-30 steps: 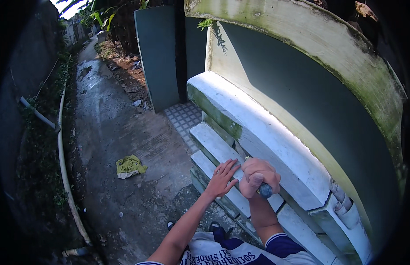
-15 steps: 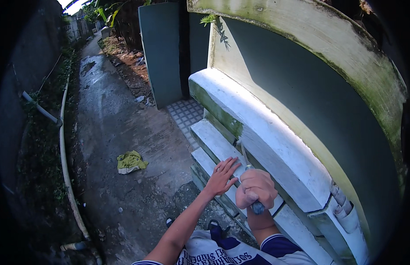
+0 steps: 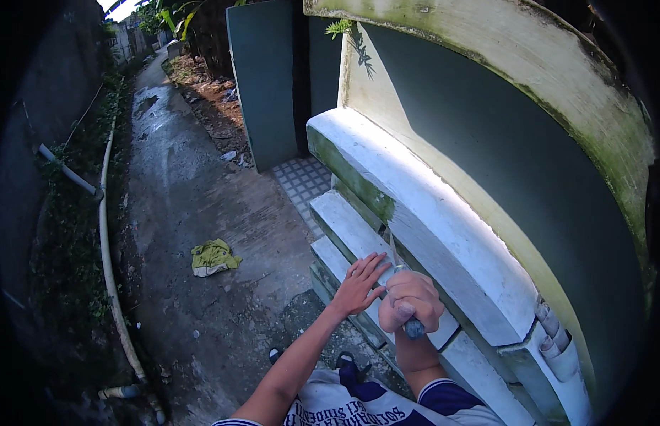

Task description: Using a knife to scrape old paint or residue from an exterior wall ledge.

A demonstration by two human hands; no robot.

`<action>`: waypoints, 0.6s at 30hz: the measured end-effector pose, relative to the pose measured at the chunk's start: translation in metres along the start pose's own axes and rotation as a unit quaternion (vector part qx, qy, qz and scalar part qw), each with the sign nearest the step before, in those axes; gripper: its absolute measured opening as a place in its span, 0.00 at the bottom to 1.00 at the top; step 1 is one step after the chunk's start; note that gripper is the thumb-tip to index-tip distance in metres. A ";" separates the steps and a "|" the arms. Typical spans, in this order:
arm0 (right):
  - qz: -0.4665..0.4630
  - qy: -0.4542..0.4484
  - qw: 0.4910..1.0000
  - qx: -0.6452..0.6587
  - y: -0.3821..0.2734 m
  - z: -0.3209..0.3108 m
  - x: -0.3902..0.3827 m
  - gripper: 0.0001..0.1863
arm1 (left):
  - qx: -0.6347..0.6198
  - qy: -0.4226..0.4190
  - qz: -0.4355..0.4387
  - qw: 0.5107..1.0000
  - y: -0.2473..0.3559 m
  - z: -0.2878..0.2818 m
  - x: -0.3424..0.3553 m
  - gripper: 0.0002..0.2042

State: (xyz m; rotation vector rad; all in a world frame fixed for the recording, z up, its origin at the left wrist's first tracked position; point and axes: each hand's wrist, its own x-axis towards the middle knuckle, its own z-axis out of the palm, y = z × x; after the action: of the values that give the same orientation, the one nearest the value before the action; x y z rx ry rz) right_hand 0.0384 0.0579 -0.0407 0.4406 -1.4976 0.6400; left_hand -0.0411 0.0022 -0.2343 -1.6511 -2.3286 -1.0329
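My right hand (image 3: 413, 302) is closed in a fist around the grey handle of a slim, pale-bladed hand tool (image 3: 394, 250). The narrow end of this tool reaches up to the face below the top white ledge (image 3: 429, 213), near where green growth (image 3: 355, 181) meets a whiter stretch. Whether it is a scraper or a brush seen edge-on I cannot tell. Fingers apart, my left hand (image 3: 360, 287) rests flat on the lower white ledge (image 3: 344, 219), just left of the right fist.
A stepped wall with a curved, mossy top edge (image 3: 479, 53) rises on the right. Pipe ends (image 3: 554, 337) stick out at its near corner. A yellow-green cloth (image 3: 214, 257) lies on the concrete path (image 3: 174, 192). Along the left runs a long pipe (image 3: 106, 248).
The view has shifted very slightly. Both hands and the tool stay in nearly the same place against the ledges.
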 end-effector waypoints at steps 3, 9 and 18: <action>0.000 0.027 1.000 -0.003 0.004 -0.003 -0.007 0.16 | 0.000 -0.006 -0.002 1.000 0.000 0.002 0.001 0.31; 0.016 0.041 0.999 0.026 -0.008 0.000 -0.001 0.18 | -0.001 -0.002 -0.009 1.000 -0.002 -0.003 -0.003 0.30; -0.024 0.024 0.999 0.038 -0.005 -0.009 0.003 0.15 | -0.009 -0.003 0.000 1.000 0.001 0.001 0.002 0.30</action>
State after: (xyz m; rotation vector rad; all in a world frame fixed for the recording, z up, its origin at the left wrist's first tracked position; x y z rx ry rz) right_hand 0.0483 0.0597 -0.0378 0.5148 -1.4168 0.6656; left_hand -0.0406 0.0050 -0.2333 -1.6631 -2.3309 -1.0530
